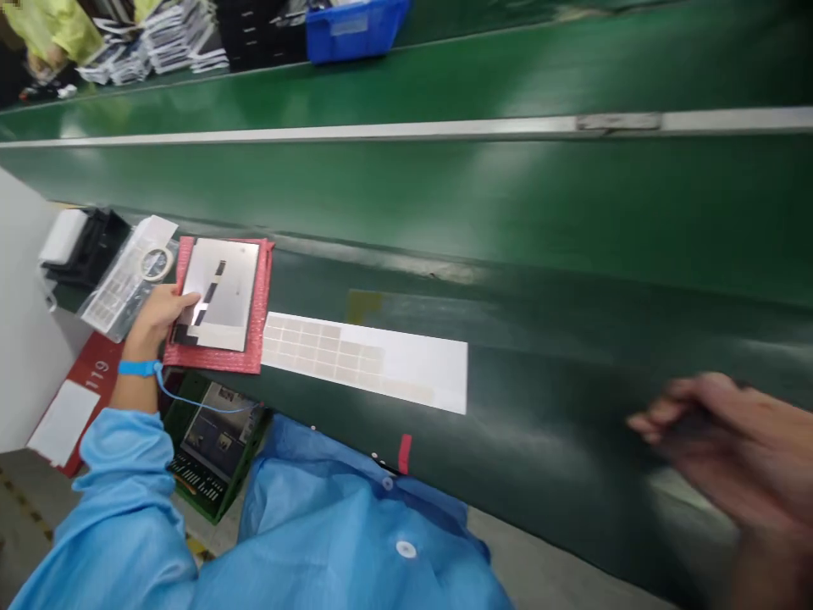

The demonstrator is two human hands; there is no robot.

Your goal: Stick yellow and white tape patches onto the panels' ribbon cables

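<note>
My left hand (161,313) grips the left edge of a flat silver panel (232,292) with dark strips, its thumb on top and its other fingers partly hidden. Pink bubble wrap (245,360) lies beneath the panel. A blue wrist strap (138,368) with a thin cord is on my left wrist. To the right of the bubble wrap, a white sheet with rows of beige stickers (318,347) lies on the bench. My right hand (730,440) is over the right side of the bench, smeared by motion; whether it holds anything cannot be made out.
A tape roll (156,263) sits on a plastic-wrapped sheet (118,288) at the left, near a black holder (95,246). Below is a green crate (219,500). Beyond the green belt (381,186) and metal rail (445,130) stand a blue bin (356,34) and stacked parts (174,38).
</note>
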